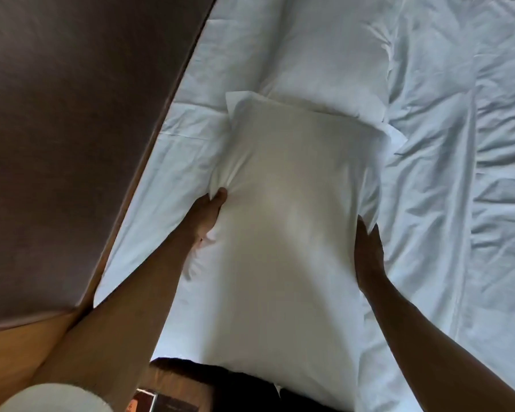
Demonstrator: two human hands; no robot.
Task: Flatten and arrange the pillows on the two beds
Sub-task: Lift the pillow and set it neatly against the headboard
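Observation:
A long white pillow (292,221) is held lengthwise over the near end of the bed (167,185). My left hand (208,215) grips its left edge, bunching the case under the thumb. My right hand (367,254) clasps its right edge, fingers hidden under the fabric. A second white pillow (318,63) lies flat beyond it, near the head of the bed, partly covered by the held pillow's far end.
A dark padded headboard (66,138) with a wooden edge runs along the left. A rumpled white duvet (470,150) covers the bed's right side. Dark floor and a wooden surface (173,385) show at the bottom, below the pillow.

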